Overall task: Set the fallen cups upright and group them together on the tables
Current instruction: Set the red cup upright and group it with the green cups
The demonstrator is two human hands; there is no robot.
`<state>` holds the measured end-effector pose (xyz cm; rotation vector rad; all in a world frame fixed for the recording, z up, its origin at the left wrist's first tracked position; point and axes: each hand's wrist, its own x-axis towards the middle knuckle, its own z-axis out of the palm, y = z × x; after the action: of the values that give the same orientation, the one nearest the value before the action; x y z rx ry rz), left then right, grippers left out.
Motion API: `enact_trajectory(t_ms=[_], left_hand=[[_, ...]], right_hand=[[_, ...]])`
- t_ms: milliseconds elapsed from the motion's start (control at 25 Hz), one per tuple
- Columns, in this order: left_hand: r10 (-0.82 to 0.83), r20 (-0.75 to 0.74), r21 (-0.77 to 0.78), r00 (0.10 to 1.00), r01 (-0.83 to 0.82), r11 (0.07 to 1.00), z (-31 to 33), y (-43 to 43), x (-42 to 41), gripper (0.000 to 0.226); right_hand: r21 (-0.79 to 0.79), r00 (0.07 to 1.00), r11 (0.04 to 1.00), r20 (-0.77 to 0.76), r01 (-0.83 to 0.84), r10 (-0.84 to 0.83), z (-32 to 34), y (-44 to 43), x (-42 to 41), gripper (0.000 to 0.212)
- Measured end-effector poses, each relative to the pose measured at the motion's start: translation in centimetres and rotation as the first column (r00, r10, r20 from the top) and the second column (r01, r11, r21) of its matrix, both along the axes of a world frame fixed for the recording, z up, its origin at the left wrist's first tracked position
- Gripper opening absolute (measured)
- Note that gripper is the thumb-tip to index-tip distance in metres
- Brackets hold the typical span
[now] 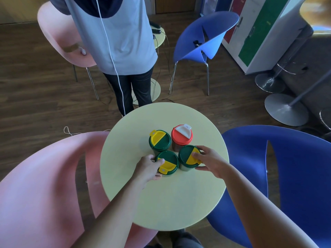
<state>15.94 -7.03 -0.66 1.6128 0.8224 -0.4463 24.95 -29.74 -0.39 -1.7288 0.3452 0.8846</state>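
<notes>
**Closing the cluster of four cups**

Four lidded cups are seen upright near the middle of the round bench point(125, 176). The near-left green cup point(169, 161) is gripped at its side by the left hand point(147, 169), whose fingers are curled round it; the near-right green cup point(188, 157) is pinched at its lid by the right hand point(209, 161). Just beyond the fingertips stand the far green cup point(160, 140) and the red cup point(181, 137) (already touching or nearly so). Both held cups should be slid inward, kept vertical, and released gently.
</notes>
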Motion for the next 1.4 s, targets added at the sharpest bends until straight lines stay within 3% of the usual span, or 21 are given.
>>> enact_trajectory(t_ms=[400,560,720,960,1200,1400], left_hand=[[-0.161,-0.038,0.158,0.986,0.165,0.974,1.1,1.0,-0.2,0.043],[-0.319,0.008,0.473,0.948,0.277,0.836,1.4,1.8,-0.5,0.048],[-0.416,0.123,0.673,0.901,0.232,0.702,2.7,2.4,-0.9,0.041],[-0.638,0.261,0.791,0.724,0.219,0.572,5.3,3.6,-0.9,0.03],[-0.752,0.274,0.779,0.599,0.321,0.54,6.9,2.5,-0.4,0.022],[-0.857,0.25,0.818,0.451,0.375,0.436,8.6,-1.7,0.3,0.029]], right_hand=[[-0.108,0.998,0.994,0.055,0.003,0.003,0.5,0.1,-0.3,0.039],[-0.21,0.979,0.976,0.204,0.061,-0.017,1.2,0.4,-0.8,0.034],[-0.33,0.926,0.938,0.376,0.108,0.025,2.3,1.2,-1.5,0.028],[-0.388,0.846,0.917,0.517,0.095,0.13,4.5,2.6,-3.5,0.026],[-0.383,0.8,0.917,0.582,0.108,0.148,5.9,2.3,-6.5,0.018],[-0.42,0.75,0.891,0.643,0.172,0.158,7.8,-0.9,-9.3,0.023]])
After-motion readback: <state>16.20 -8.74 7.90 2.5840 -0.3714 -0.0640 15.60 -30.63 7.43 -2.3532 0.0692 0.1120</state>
